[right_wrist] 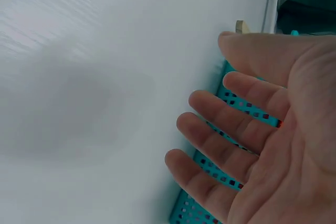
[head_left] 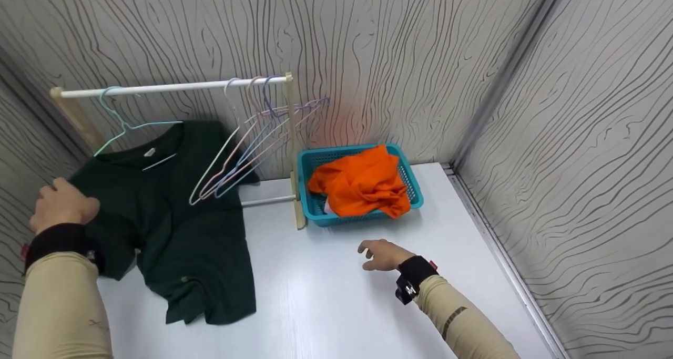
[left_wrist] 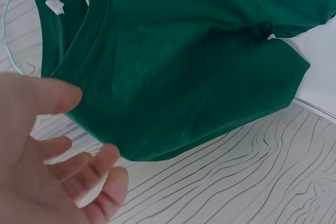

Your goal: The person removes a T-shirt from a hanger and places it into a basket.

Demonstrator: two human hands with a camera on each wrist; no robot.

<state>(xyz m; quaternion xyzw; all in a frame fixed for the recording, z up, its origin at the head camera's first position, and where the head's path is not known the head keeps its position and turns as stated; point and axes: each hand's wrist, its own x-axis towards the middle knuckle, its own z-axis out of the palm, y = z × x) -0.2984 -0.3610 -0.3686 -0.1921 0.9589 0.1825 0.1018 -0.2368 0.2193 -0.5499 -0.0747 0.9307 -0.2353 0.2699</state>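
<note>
A dark green T-shirt point(head_left: 194, 233) hangs on a light-blue hanger point(head_left: 125, 125) from the white rail point(head_left: 173, 87), its lower part reaching over the table. My left hand point(head_left: 63, 205) is beside the shirt's shoulder on the left, fingers loosely bent and holding nothing. In the left wrist view the thumb overlaps the shirt near its neckline. My right hand point(head_left: 385, 255) hovers over the white table, in front of a teal basket point(head_left: 326, 221), with its fingers spread and nothing in them. A crumpled orange cloth point(head_left: 363, 183) lies in that basket.
Several bare hangers point(head_left: 226, 177) in white, pink and blue hang at the rail's right end. A wooden post point(head_left: 293, 138) holds up the rail next to the basket. Wood-patterned walls point(head_left: 589, 154) enclose the white table point(head_left: 305, 296) at the back and sides.
</note>
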